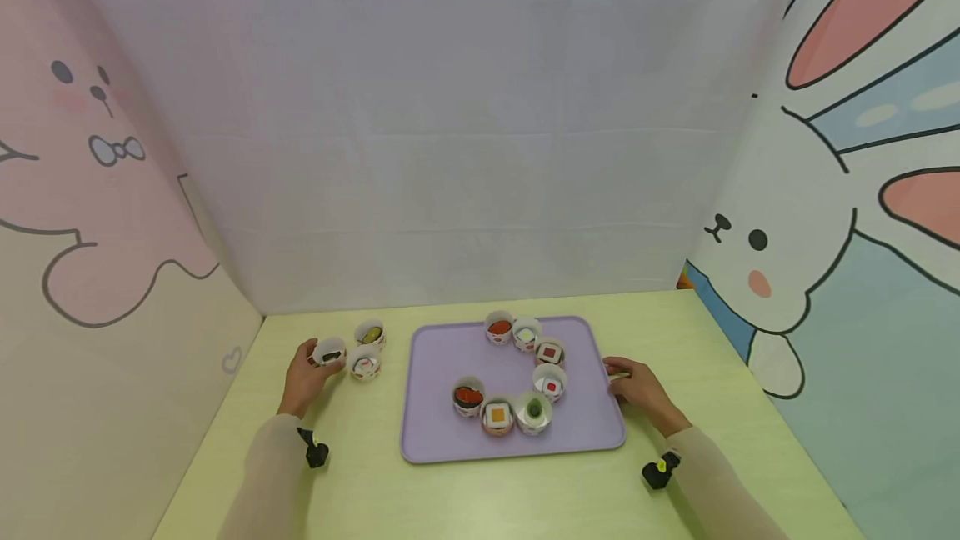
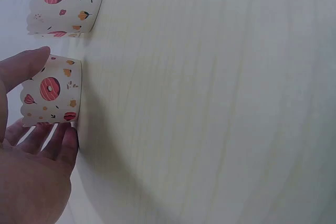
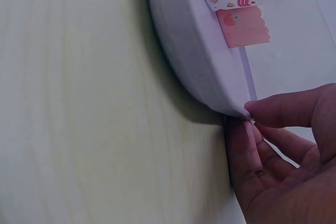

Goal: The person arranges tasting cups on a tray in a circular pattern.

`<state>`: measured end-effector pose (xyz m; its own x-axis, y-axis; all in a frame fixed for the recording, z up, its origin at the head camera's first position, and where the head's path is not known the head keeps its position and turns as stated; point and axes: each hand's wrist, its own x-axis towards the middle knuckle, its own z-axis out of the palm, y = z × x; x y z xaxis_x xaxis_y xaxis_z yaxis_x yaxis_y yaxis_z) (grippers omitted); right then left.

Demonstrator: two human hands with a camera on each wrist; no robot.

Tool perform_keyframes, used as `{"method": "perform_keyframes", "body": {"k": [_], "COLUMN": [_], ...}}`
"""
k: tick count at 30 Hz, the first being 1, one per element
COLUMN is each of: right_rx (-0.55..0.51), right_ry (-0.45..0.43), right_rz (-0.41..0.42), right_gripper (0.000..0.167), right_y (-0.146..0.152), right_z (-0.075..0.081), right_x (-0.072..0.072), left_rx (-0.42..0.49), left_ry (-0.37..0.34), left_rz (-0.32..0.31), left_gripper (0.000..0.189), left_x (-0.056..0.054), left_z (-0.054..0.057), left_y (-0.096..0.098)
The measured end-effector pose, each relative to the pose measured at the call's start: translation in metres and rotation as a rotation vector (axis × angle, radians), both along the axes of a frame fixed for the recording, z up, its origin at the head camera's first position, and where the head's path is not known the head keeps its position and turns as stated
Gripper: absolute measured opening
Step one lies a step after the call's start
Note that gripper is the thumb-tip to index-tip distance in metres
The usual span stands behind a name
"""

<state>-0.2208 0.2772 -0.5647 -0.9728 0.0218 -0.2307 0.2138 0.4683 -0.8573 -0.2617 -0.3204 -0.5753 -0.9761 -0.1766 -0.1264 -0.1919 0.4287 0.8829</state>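
Note:
My left hand [image 1: 303, 375] grips a white paper baking cup [image 1: 330, 351] printed with donuts, thumb on one side and fingers on the other; something dark lies inside it. Two more cups stand just right of it, one with a yellowish piece [image 1: 370, 335] and one with a pale, reddish piece [image 1: 365, 363]. At the right edge of the lilac tray [image 1: 442, 357], my right hand [image 1: 641, 390] pinches the rim between thumb and fingers, as the right wrist view shows. Several filled cups sit on the tray in a curved row, among them one with a green piece [image 1: 533, 413].
The tray lies on a pale yellow wooden table [image 1: 360, 482]. A white cloth [image 1: 480, 148] hangs behind it. Panels with a pink cartoon animal [image 1: 97, 232] and a white rabbit [image 1: 787, 257] flank the table left and right.

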Motion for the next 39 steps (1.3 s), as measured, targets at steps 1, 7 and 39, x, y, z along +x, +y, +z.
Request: {"method": "perform_keyframes", "body": {"k": [1,7,39], "right_rx": [-0.002,0.006,0.004], "right_ry": [-0.002,-0.003,0.015], "right_rz": [-0.005,-0.012,-0.006], "right_gripper": [0.059,0.058,0.058], "right_y": [0.000,0.000,0.002], "right_z": [0.000,-0.001,-0.004], "right_x": [0.000,-0.001,-0.001], "left_rx": [-0.004,-0.044,-0.112], "left_ry": [0.005,0.037,0.184], "left_rz": [0.003,0.010,0.043], "left_gripper": [0.093,0.080,0.078], "left_x": [0.000,-0.001,0.026], "left_z": [-0.001,-0.007,0.043], "left_y": [0.000,0.000,-0.002]}}
